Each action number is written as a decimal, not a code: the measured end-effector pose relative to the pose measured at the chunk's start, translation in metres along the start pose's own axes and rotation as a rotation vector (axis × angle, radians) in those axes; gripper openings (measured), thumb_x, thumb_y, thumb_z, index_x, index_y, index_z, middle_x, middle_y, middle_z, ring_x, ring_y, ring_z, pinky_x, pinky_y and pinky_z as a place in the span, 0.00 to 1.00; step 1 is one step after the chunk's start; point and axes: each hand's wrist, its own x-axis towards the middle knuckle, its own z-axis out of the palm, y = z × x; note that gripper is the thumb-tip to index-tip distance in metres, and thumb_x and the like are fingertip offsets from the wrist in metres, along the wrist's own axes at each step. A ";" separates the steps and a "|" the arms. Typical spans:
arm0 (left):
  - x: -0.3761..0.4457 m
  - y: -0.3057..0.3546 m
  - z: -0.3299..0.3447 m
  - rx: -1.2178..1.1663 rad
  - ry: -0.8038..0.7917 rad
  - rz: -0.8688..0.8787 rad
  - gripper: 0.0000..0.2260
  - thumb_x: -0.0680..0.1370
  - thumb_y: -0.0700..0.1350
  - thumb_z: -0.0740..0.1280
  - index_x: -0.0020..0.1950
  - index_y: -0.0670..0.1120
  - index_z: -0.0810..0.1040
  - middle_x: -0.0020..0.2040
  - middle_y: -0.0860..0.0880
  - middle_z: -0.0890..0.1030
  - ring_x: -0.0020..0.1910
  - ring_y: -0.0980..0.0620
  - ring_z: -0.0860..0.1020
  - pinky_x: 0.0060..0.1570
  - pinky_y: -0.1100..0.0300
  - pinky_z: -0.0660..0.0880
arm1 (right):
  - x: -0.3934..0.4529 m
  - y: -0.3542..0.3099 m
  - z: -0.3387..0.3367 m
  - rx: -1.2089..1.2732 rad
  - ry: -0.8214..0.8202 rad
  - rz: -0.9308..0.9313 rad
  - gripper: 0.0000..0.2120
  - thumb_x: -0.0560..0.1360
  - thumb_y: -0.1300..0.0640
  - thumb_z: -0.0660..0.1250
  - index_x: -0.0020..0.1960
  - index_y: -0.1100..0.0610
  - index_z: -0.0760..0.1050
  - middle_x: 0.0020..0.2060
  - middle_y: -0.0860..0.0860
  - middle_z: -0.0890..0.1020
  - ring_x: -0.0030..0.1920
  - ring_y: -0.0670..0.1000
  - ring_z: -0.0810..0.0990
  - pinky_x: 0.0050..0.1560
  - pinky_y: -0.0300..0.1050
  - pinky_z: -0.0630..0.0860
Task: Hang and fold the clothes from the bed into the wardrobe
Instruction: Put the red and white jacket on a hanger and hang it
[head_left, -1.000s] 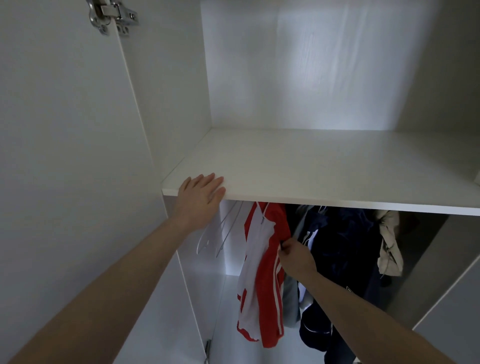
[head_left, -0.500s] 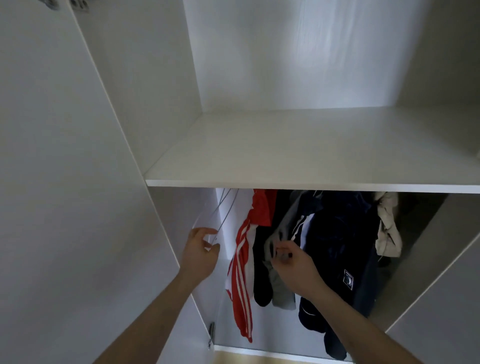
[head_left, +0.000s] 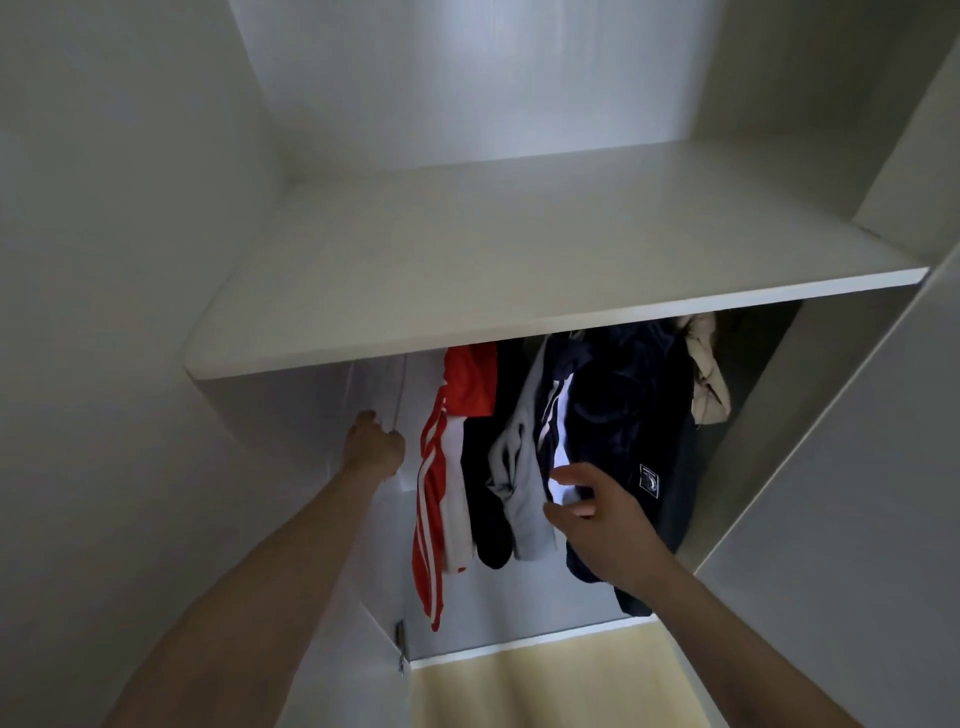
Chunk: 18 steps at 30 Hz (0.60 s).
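I look into a white wardrobe (head_left: 519, 249) with clothes hanging under its shelf. A red garment with white stripes (head_left: 434, 467) hangs at the left, then a black piece (head_left: 483, 493), a grey one (head_left: 522, 483), a dark navy jacket (head_left: 623, 426) and a beige garment (head_left: 704, 374) at the right. My left hand (head_left: 375, 446) is closed on a thin white hanger (head_left: 400, 395) left of the red garment. My right hand (head_left: 597, 514) hovers with fingers apart just in front of the grey and navy clothes, holding nothing.
The open wardrobe door (head_left: 104, 364) fills the left side, with a hinge (head_left: 400, 636) low on its inner edge. Another white panel (head_left: 857, 493) stands at the right. A strip of light wooden floor (head_left: 545, 680) shows below the wardrobe's base.
My left hand came down from the shelf edge and closed on the white hanger. My right hand let go of the clothes and opened. The view tilted down and left.
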 end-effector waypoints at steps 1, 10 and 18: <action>0.003 -0.001 0.002 -0.007 0.004 -0.003 0.24 0.81 0.40 0.63 0.78 0.42 0.64 0.70 0.38 0.74 0.58 0.37 0.80 0.45 0.51 0.81 | -0.002 0.003 0.001 -0.013 0.009 0.013 0.14 0.77 0.55 0.73 0.60 0.44 0.76 0.43 0.48 0.84 0.36 0.40 0.79 0.35 0.28 0.72; -0.005 0.009 0.029 -0.273 -0.297 -0.119 0.07 0.80 0.39 0.69 0.58 0.38 0.80 0.54 0.38 0.84 0.41 0.48 0.82 0.34 0.61 0.80 | -0.032 0.022 0.000 -0.026 0.097 0.117 0.14 0.77 0.53 0.72 0.60 0.43 0.77 0.53 0.44 0.84 0.43 0.38 0.82 0.39 0.31 0.73; -0.031 0.026 0.038 -0.461 -0.098 -0.134 0.09 0.79 0.29 0.65 0.57 0.34 0.80 0.52 0.37 0.82 0.50 0.39 0.82 0.60 0.44 0.79 | -0.077 0.029 -0.028 -0.052 0.107 0.083 0.12 0.77 0.55 0.71 0.57 0.42 0.76 0.45 0.45 0.85 0.32 0.35 0.80 0.31 0.27 0.70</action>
